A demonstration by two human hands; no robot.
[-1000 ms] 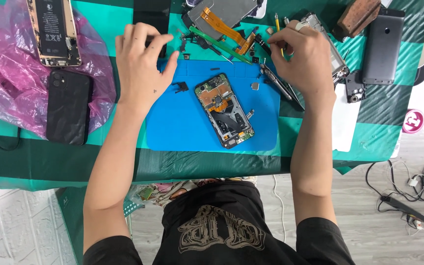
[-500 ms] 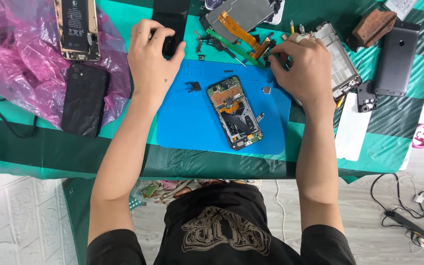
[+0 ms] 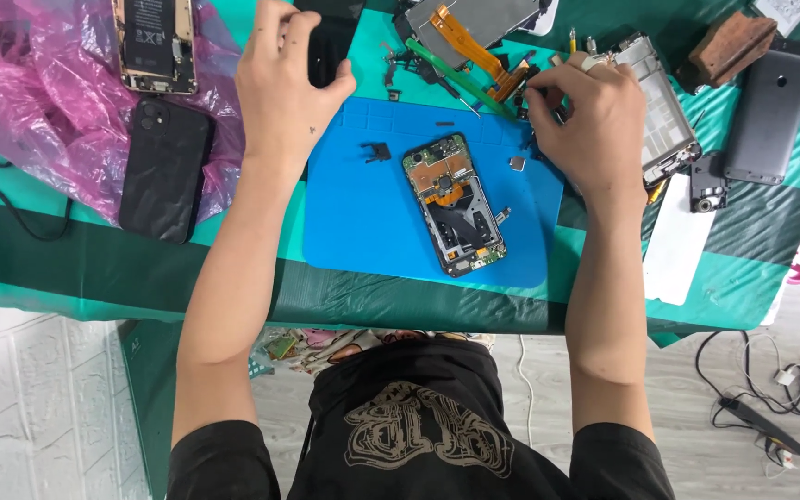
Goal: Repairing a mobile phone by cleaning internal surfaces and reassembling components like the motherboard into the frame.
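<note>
Fingers (image 3: 548, 88) amid parts; opened phone (image 3: 454, 206) on mat (image 3: 354, 213)

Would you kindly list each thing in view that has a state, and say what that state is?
Phone on mat: back off, insides bare.
Black phone: closed, face down on pink bag.
Grey phone: closed, face down.
Top-left phone: opened, battery showing.
Left hand: flat, on a black item.
Right hand: fingers curled among small parts.

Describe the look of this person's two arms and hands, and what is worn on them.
Both arms are bare from short black sleeves down; no gloves or watch show. The left hand has a small dark mark on its back, near the thumb. The right hand wears a pale ring on one finger. The sleeves belong to a black T-shirt with a beige printed emblem on the chest.
</note>
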